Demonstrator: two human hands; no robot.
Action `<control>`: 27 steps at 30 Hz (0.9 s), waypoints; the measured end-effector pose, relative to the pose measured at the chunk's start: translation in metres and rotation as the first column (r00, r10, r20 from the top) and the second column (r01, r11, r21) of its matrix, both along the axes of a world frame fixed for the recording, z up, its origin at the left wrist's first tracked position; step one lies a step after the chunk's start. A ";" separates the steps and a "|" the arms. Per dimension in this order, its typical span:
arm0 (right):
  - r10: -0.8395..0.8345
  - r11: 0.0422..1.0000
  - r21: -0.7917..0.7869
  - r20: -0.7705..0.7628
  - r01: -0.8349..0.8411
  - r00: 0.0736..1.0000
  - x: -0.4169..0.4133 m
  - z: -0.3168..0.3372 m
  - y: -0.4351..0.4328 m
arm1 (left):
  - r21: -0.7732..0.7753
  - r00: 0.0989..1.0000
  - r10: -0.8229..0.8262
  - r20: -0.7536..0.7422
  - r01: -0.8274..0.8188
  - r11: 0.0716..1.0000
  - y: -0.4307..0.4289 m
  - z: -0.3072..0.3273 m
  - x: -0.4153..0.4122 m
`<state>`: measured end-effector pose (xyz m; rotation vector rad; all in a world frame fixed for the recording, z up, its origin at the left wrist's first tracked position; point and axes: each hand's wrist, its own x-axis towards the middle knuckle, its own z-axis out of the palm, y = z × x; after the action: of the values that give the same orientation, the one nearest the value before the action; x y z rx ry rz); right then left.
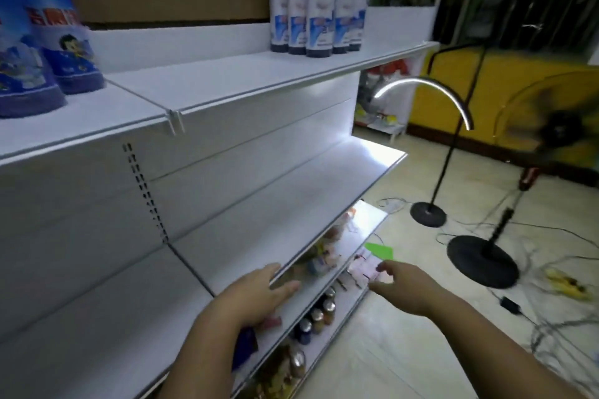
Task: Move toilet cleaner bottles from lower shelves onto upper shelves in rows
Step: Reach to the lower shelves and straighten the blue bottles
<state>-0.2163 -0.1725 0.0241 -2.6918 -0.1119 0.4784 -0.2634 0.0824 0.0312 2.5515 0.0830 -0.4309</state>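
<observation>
Several dark-blue toilet cleaner bottles (pixel 317 3) with red caps stand in a tight group on the upper white shelf (pixel 246 74), toward its right end. My left hand (pixel 259 291) reaches down at the front edge of the middle shelf (pixel 259 204), fingers straight and holding nothing. My right hand (pixel 398 282) hangs to the right of the shelves over the lower levels, fingers loosely spread and holding nothing. A lying blue bottle with a red cap (pixel 252 337) shows just below my left wrist, partly hidden by my arm.
Two large blue bottles (pixel 39 52) stand on the upper shelf at far left. Lower shelves hold cans and jars (pixel 317 317). On the tiled floor to the right stand a curved lamp (pixel 428 214), a fan (pixel 483 259) and loose cables.
</observation>
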 end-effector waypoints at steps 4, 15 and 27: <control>-0.034 0.999 -0.039 0.013 0.035 0.999 -0.001 0.000 -0.042 | -0.055 0.992 -0.073 0.105 0.079 0.995 -0.051 0.008 0.025; -0.092 0.992 0.089 -0.027 0.094 0.995 0.054 -0.008 -0.187 | -0.014 0.996 -0.085 -0.001 0.085 0.996 -0.190 0.012 0.083; -0.016 0.992 0.122 -0.117 0.030 0.993 0.146 -0.023 -0.251 | -0.057 0.999 0.021 0.044 -0.019 0.998 -0.248 0.007 0.159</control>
<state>-0.0704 -0.4236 0.0008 -2.5358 -0.0748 0.5988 -0.1049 -0.1654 0.0383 2.5014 0.0788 -0.3640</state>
